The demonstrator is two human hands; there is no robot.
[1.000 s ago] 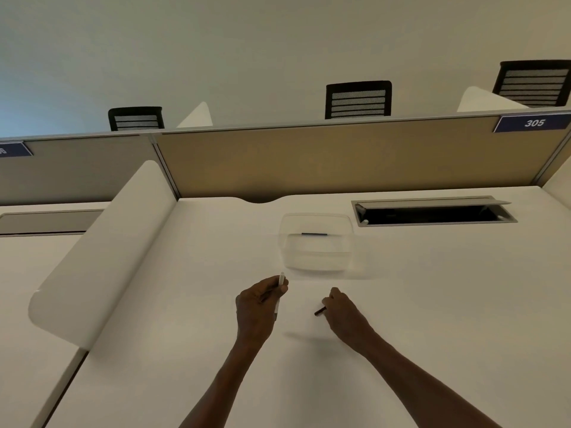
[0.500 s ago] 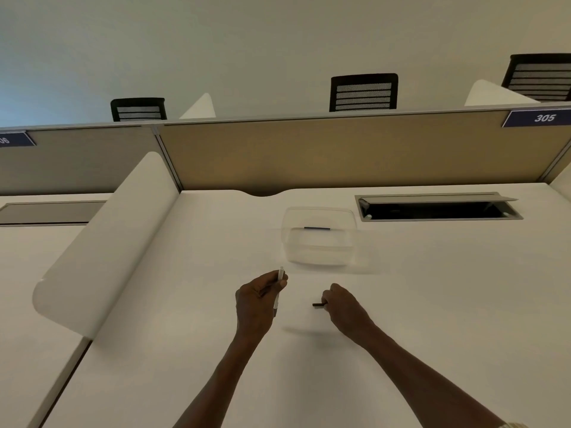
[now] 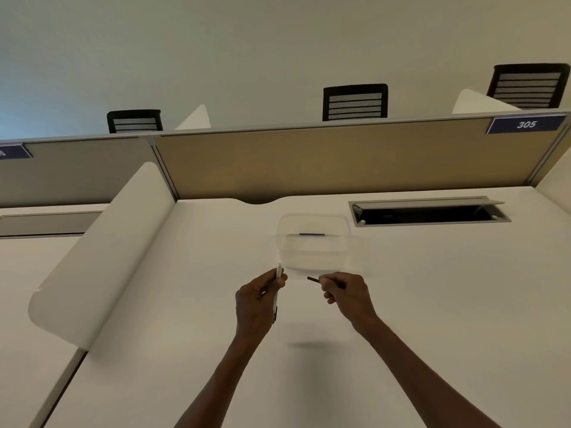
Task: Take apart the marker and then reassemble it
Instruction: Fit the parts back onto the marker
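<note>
My left hand [image 3: 258, 302] grips the white marker barrel [image 3: 279, 271], which stands nearly upright with its top poking above my fingers and a dark end showing below my palm. My right hand [image 3: 347, 296] pinches a thin dark piece of the marker [image 3: 313, 279], whose free end points left toward the barrel. The two pieces are apart, a short gap between them. Both hands hover above the white desk [image 3: 432, 304], just in front of a clear plastic container [image 3: 313, 257].
A small dark strip [image 3: 312, 234] lies inside the clear container. An open cable slot [image 3: 429, 213] is set in the desk at the back right. A white curved divider [image 3: 102, 251] rises on the left and a tan partition [image 3: 340, 162] at the back.
My right hand lifted the dark piece off the desk and brought it up and slightly right. My left hand kept hold of the barrel.
</note>
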